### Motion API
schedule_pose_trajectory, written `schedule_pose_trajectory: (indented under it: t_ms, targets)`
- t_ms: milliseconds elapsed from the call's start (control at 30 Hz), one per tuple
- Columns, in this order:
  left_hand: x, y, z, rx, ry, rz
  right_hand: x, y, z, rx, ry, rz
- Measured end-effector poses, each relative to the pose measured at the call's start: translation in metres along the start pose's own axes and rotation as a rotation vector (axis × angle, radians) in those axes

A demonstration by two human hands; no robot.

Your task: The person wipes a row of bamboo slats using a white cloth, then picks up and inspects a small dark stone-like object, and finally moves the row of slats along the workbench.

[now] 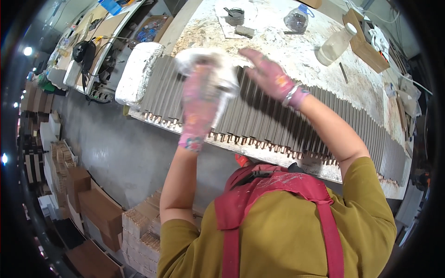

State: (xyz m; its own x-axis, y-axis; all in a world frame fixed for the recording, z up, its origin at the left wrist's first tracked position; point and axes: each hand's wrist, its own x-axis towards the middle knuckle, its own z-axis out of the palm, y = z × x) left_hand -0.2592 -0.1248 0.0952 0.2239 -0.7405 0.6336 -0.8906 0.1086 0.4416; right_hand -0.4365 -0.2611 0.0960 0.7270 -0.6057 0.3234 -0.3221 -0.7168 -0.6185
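Observation:
A long row of narrow grey strips (160, 92) lies side by side along the near edge of the table, with light wooden-looking ends poking out toward me. My left hand (200, 99), in a pink flowered glove, is closed on a white cloth (185, 56) over the left part of the row. Motion smears both the cloth and the fingers. To its right, my right hand (272, 79) wears a matching glove and has its fingers stretched out, holding nothing. It is over the far edge of the strips; whether it touches them I cannot tell.
A white wrapped block (139, 74) sits at the row's left end. Farther back on the stained table (273, 41) are a dark cup (235, 17), a small grey block (244, 31), a clear jug (296, 21), a bottle (333, 46) and a cardboard box (364, 46). Stacked cartons (99, 208) stand on the floor at left.

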Motion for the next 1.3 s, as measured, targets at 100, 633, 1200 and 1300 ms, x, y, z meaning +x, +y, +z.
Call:
schedule_pose_trajectory:
  t_ms: [100, 633, 1200, 1300]
  targets:
    - [-0.042, 0.002, 0.005, 0.298, -0.346, 0.283, -0.026, 0.018, 0.04, -0.433, -0.118, -0.236]
    - [-0.035, -0.074, -0.061, 0.071, -0.594, -0.002, 0.012, -0.001, 0.078, -0.421, -0.188, -0.118]
    - [-0.025, -0.124, -0.11, 0.108, -0.679, -0.343, 0.046, -0.02, 0.099, -0.45, -0.257, -0.081]
    - [0.011, -0.123, -0.13, 0.348, -0.325, -0.63, 0.046, -0.019, 0.098, -0.476, -0.257, -0.084]
